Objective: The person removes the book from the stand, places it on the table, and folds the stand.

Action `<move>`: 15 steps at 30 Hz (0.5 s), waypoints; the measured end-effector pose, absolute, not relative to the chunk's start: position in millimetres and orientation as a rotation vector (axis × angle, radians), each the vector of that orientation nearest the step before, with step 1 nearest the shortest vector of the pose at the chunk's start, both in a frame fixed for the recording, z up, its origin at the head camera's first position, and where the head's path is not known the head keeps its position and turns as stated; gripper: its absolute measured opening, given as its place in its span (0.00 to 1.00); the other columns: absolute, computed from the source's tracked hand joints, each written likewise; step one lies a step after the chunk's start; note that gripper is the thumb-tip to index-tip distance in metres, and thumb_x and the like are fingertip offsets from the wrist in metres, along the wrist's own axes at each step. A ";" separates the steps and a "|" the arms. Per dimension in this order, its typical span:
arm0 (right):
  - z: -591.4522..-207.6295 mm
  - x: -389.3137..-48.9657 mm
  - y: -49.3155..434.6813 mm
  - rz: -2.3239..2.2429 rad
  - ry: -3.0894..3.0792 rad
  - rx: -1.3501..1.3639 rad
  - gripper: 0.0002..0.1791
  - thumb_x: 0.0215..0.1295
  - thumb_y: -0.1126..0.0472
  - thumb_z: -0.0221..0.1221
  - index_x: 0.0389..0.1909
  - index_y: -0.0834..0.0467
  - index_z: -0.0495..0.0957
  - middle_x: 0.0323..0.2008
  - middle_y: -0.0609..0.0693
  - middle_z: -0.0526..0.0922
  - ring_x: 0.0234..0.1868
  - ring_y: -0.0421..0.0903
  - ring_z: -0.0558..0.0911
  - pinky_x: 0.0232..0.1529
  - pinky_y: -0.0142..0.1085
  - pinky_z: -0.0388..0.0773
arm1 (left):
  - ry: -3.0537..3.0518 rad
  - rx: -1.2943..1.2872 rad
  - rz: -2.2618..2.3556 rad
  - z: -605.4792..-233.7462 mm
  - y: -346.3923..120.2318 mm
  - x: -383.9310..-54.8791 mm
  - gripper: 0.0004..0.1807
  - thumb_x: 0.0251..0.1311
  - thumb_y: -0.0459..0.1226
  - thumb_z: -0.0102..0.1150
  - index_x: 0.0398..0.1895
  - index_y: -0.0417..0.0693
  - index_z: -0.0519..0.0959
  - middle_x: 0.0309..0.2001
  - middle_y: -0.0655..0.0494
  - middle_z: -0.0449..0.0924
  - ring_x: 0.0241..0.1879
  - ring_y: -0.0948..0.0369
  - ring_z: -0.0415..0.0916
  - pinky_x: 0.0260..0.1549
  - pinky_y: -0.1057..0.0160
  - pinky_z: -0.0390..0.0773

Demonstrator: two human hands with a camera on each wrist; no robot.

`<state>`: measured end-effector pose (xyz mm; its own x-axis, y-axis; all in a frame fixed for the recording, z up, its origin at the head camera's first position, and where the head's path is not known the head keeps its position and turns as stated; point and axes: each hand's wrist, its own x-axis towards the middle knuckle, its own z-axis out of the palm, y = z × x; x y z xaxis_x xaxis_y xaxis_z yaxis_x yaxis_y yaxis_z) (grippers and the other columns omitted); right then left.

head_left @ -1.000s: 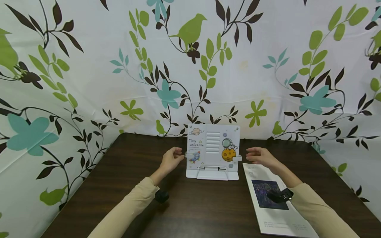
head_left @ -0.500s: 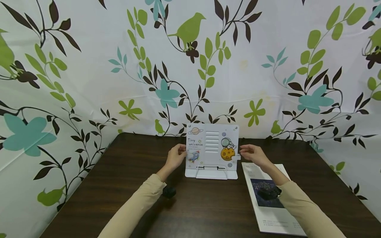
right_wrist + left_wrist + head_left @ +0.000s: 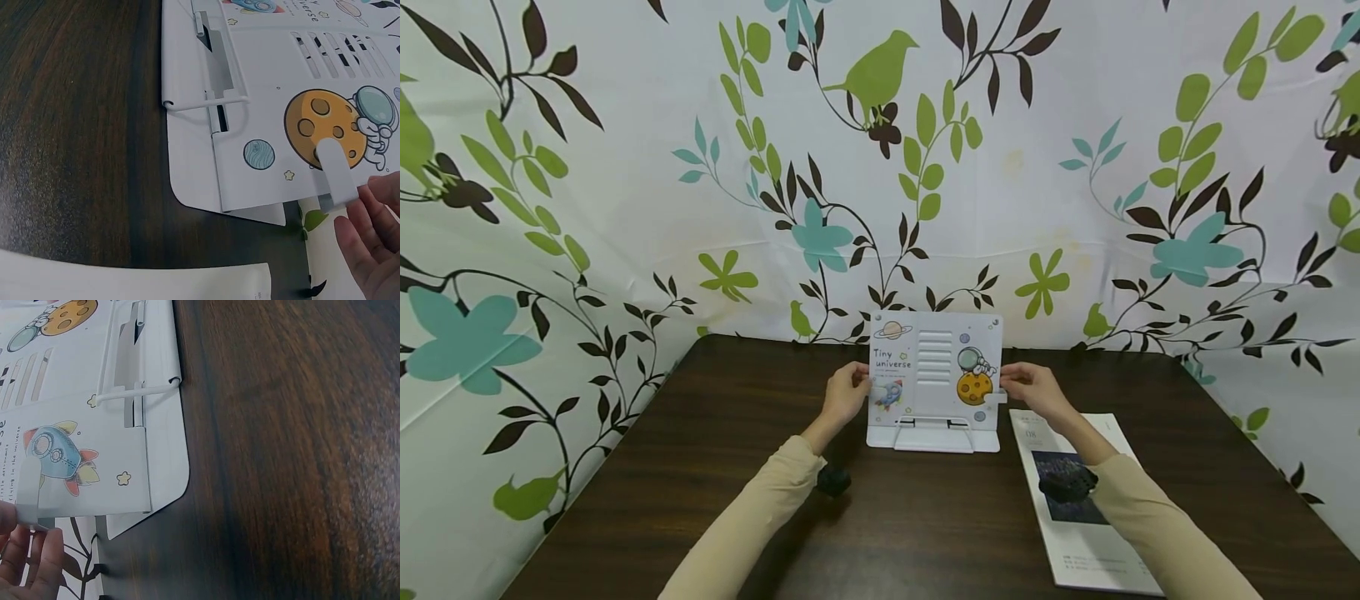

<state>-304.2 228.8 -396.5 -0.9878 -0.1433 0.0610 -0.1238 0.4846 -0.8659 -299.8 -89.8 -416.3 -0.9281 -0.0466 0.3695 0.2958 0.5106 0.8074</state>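
I watch the dark tabletop (image 3: pixel 917 533) carry a white booklet (image 3: pixel 1101 558) at right and, farther back, the standing white bookstand (image 3: pixel 936 402). My left hand (image 3: pixel 846 393) and right hand (image 3: pixel 1033 390) flank it: left pinching the left clip (image 3: pixel 28 494), right touching the right clip (image 3: pixel 336 172), clamped or not I can't tell.

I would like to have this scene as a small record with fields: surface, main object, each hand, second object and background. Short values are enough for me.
Surface: dark wood-grain table
Main object: white stand with "Tiny universe" and space drawings printed on it, set on the table
Left hand: bent fingers at the stand's left clip
Right hand: bent fingers at the stand's right clip
Second object: white booklet, flat on the table, partly hidden by the right sleeve
Background: white cloth with leaf, flower and bird print
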 end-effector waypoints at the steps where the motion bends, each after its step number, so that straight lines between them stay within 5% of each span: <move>1: -396.8 -305.0 227.9 -1.571 2.694 -0.230 0.17 0.64 0.65 0.52 0.51 0.70 0.70 0.45 0.64 0.76 0.45 0.54 0.77 0.46 0.42 0.76 | -2.411 -0.206 -1.384 -416.4 -89.8 -300.0 0.07 0.52 0.26 0.53 0.34 0.33 0.78 0.27 0.47 0.78 0.27 0.59 0.73 0.28 0.64 0.74; 15: -397.9 -310.2 221.3 -1.595 2.746 -0.163 0.12 0.64 0.66 0.51 0.45 0.70 0.71 0.42 0.64 0.76 0.41 0.55 0.77 0.42 0.41 0.78 | -2.414 -0.186 -1.372 -415.9 -89.6 -301.7 0.06 0.50 0.25 0.54 0.31 0.34 0.78 0.27 0.46 0.78 0.27 0.57 0.72 0.27 0.64 0.73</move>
